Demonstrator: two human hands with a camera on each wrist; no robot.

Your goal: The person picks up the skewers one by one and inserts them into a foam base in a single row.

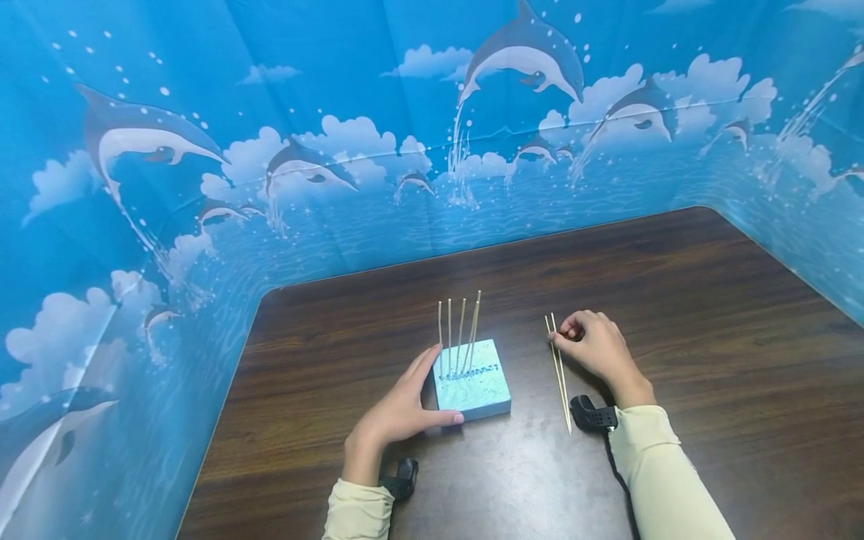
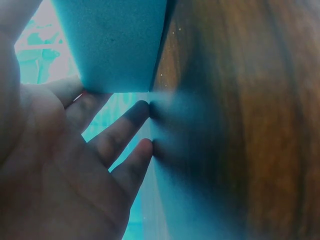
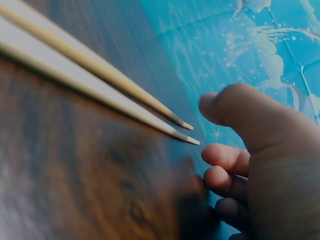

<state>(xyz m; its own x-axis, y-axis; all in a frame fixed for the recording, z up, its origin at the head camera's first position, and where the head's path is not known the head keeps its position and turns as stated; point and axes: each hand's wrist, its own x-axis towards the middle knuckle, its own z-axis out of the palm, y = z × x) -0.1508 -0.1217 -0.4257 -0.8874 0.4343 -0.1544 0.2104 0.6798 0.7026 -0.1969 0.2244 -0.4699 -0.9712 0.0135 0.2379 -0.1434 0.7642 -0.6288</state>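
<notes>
Foam, pale blue and cut as a low square block (image 1: 472, 381), sits on the dark wooden desk (image 1: 709, 315) with my left hand (image 1: 398, 414) braced against its left side: fingers straight along the wall, thumb laid across the near edge. I hold it this way, by my judgement, so the light block cannot slide or tip. The left wrist view shows the same flat, uncurled fingers (image 2: 120, 135) beside the block's underside (image 2: 112, 42), fingertips touching the desk (image 2: 250, 125).

Five thin wooden skewers (image 1: 461, 334) stand upright in a row along the block's far portion, some slightly tilted, near a line of small pricked holes in the foam.

Right of the block, two loose skewers (image 1: 559, 371) lie side by side flat on the desk, running toward and away from me. My right hand (image 1: 597, 346) rests over their far ends with fingers curled; whether the fingertips already pinch one I cannot tell. From the right wrist, the sharpened tips (image 3: 185, 132) lie just apart from my bent fingers (image 3: 225, 157), suggesting a pickup at the pointed end.
</notes>
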